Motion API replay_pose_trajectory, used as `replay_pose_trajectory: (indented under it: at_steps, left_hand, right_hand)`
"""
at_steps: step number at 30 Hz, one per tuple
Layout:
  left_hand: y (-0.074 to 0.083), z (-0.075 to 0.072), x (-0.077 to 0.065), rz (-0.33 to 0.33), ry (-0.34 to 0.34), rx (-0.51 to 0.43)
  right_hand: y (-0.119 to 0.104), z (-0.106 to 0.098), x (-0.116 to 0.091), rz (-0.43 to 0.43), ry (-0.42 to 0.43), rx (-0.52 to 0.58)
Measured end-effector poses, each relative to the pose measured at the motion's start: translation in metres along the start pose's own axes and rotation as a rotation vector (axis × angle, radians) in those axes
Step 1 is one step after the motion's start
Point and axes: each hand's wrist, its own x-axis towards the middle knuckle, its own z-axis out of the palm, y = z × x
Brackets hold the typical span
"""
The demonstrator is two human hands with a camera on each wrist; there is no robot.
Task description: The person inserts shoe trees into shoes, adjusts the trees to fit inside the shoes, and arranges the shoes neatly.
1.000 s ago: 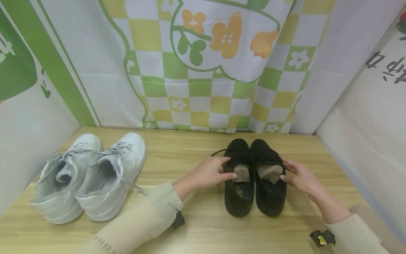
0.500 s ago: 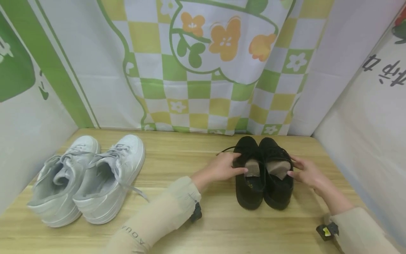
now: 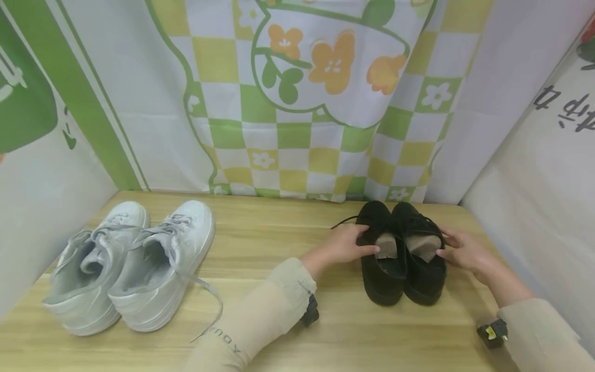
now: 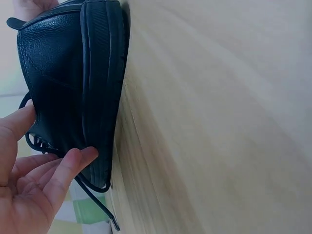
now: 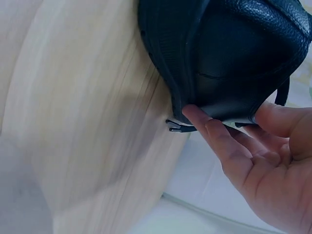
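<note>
A pair of black lace-up shoes stands side by side at the right of the wooden surface, toes toward the curtain. My left hand (image 3: 343, 245) grips the left black shoe (image 3: 382, 281), thumb at the rim of its opening and fingers on its outer side. On the other side, my right hand (image 3: 468, 254) holds the right black shoe (image 3: 426, 279) in the same way, with the fingertips low on its side in the right wrist view. A tan piece (image 3: 387, 245) shows inside the left shoe and another in the right. A loose black lace (image 4: 100, 207) trails beside the left shoe.
White sneakers (image 3: 153, 305) with grey laces stand as a pair at the left of the wooden surface (image 3: 274, 227). One long lace (image 3: 218, 305) reaches to my left sleeve. A checked curtain (image 3: 293, 134) closes the back; a pale wall (image 3: 553, 196) stands at the right.
Both hands have moved to the right, and the black shoes have slid right with them, still side by side. The white sneakers have stayed in place.
</note>
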Motion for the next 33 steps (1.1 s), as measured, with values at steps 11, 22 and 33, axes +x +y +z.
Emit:
replay_pose_trajectory:
  at_steps: [11, 22, 33]
  left_hand:
    - [0.010, 0.009, 0.018, 0.025, -0.024, 0.111]
    - [0.022, 0.014, 0.027, -0.015, -0.033, 0.080]
    - [0.018, 0.005, 0.014, 0.034, -0.082, 0.013]
  right_hand:
    - [0.023, -0.008, 0.005, 0.000, 0.024, 0.070]
    - [0.036, -0.017, 0.005, 0.003, 0.008, 0.121]
    - [0.021, -0.017, -0.002, -0.014, 0.099, -0.050]
